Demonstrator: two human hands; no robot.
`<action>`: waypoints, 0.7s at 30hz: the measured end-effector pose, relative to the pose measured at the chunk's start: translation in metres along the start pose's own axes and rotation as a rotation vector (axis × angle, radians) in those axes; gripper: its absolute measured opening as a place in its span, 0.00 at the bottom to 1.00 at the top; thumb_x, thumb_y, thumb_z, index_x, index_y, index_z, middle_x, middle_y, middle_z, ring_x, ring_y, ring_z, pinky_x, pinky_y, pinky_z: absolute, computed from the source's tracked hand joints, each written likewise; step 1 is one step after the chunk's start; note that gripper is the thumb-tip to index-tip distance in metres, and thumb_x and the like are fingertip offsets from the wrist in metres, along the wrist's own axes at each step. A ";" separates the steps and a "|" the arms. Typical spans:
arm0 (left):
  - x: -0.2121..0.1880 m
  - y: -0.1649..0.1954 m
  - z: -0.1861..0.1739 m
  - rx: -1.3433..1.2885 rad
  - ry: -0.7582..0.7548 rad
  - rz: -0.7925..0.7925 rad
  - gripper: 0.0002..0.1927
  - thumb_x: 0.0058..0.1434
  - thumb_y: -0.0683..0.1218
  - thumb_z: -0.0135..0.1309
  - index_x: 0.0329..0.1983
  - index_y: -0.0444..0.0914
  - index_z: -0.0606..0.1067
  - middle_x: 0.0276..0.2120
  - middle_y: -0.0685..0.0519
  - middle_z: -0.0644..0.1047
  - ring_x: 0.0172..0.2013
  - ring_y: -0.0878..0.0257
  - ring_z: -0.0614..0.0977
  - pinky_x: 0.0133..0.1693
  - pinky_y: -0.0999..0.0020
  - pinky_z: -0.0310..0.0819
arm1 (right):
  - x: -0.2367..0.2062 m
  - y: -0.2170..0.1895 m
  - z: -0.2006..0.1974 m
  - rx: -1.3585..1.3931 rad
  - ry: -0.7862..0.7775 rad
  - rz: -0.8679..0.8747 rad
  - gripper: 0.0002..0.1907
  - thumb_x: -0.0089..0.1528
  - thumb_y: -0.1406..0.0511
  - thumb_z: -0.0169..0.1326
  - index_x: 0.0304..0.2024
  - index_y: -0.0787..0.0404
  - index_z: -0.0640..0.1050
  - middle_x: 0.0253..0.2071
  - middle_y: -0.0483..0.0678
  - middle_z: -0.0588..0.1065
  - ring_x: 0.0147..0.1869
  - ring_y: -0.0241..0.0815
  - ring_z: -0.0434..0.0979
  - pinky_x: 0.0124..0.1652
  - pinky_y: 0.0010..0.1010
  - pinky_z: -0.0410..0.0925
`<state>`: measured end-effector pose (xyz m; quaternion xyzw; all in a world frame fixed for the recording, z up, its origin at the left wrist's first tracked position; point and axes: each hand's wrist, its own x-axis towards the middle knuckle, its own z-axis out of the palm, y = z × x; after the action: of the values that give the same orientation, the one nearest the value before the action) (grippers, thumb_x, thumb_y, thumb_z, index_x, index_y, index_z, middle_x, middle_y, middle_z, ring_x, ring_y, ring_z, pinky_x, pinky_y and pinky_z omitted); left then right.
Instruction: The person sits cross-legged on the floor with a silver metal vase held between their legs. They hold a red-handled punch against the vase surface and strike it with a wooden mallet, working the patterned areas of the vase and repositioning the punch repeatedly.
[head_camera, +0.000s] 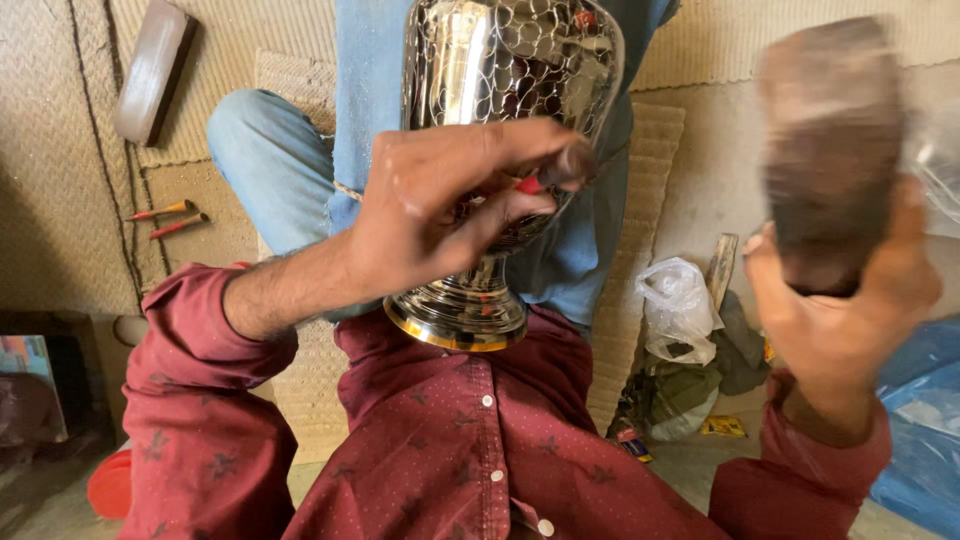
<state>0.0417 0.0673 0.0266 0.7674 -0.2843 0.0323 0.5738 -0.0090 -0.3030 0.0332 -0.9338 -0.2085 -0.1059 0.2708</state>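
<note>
One shiny metal goblet-shaped vase (490, 150) rests on the person's lap, its foot against the maroon shirt (450, 440). The left hand (440, 210) pinches a small red-tipped punch (545, 178) against the vase's bowl. The right hand (840, 300), raised well apart, grips one blurred brown wooden block (830, 140). A crumpled white plastic bag (678, 305) lies beside a small yellow packet (722, 426); two red-tipped tools (170, 218) lie on the mat (60, 150).

Left hand (440, 205) reached forward, fingers pinched together at the tips, wrist bent, right hand (840, 300) raised (blurred), fingers wrapped in a grip, both sleeves maroon
</note>
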 end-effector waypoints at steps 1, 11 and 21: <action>0.000 0.000 0.000 0.012 0.015 0.052 0.21 0.68 0.39 0.66 0.62 0.37 0.74 0.48 0.51 0.83 0.42 0.62 0.87 0.39 0.71 0.82 | 0.001 -0.001 -0.002 0.036 0.011 0.005 0.47 0.63 0.76 0.65 0.79 0.59 0.55 0.40 0.55 0.74 0.39 0.45 0.77 0.41 0.33 0.70; -0.001 0.003 0.001 -0.400 0.170 -0.041 0.19 0.74 0.32 0.60 0.64 0.35 0.68 0.55 0.51 0.78 0.50 0.66 0.85 0.51 0.74 0.86 | 0.027 -0.016 -0.023 -0.101 -0.150 -0.078 0.45 0.63 0.73 0.68 0.77 0.58 0.59 0.43 0.56 0.76 0.41 0.45 0.78 0.41 0.33 0.71; 0.006 0.009 -0.010 -0.338 0.166 -0.273 0.24 0.75 0.33 0.62 0.67 0.34 0.64 0.51 0.49 0.81 0.39 0.73 0.81 0.38 0.81 0.80 | 0.017 0.005 -0.012 0.247 -0.095 0.117 0.52 0.70 0.78 0.65 0.81 0.53 0.45 0.41 0.54 0.73 0.39 0.42 0.76 0.44 0.26 0.72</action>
<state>0.0454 0.0723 0.0406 0.6865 -0.1308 -0.0307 0.7146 0.0075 -0.3075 0.0466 -0.9079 -0.1779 -0.0193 0.3791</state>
